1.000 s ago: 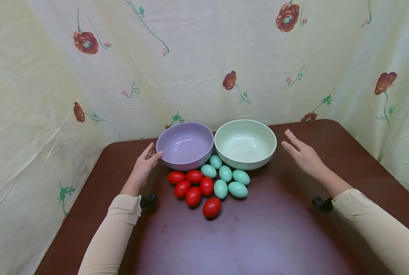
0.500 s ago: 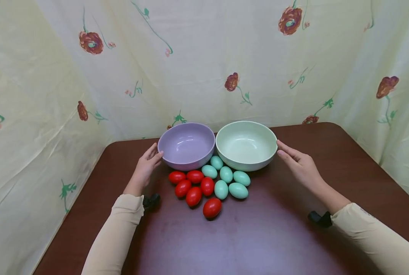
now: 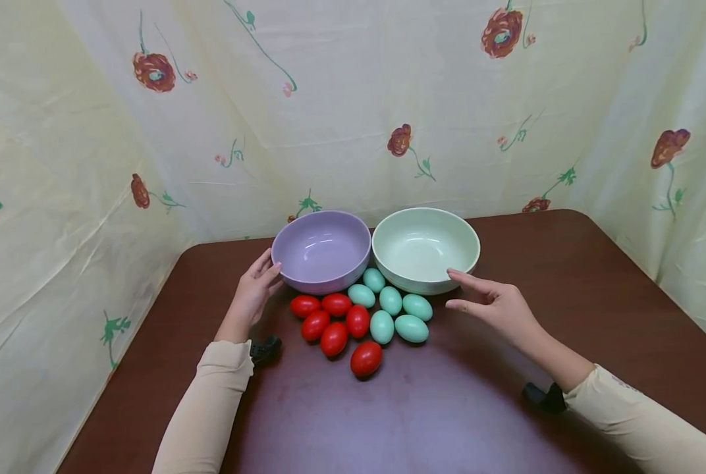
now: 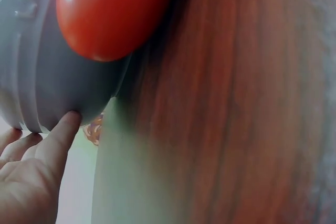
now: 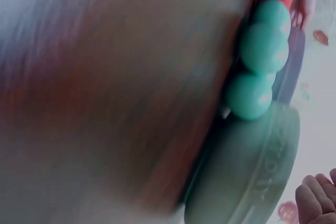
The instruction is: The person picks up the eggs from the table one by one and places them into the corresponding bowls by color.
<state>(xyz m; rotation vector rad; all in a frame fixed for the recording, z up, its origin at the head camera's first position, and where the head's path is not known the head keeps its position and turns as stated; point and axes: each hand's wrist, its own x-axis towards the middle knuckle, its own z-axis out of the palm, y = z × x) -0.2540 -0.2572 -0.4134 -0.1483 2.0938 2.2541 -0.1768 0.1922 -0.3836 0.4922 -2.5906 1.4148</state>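
Note:
My left hand [image 3: 251, 291] rests its fingertips against the left side of the purple bowl [image 3: 323, 286]. In the left wrist view its fingers [image 4: 62, 139] are extended along the bowl's wall, with a red egg [image 4: 113, 17] close by. My right hand [image 3: 503, 311] holds nothing, thumb and fingers spread apart, at the front right of the pale green bowl [image 3: 427, 287]; its index fingertip overlaps the bowl's wall in the head view. Several red eggs [image 3: 334, 339] lie before the purple bowl. Several mint-green eggs [image 3: 411, 328] cluster before the pale green one.
Both bowls stand side by side at the back of the dark brown table [image 3: 424, 408], nothing inside them. A flowered curtain [image 3: 341, 118] hangs directly behind the table and along both sides. A red egg [image 3: 366, 359] lies nearest the front.
From beside the pale green bowl, my right hand came in to its right rim, then moved forward-left toward me, near the green eggs. The left hand stays at the purple bowl.

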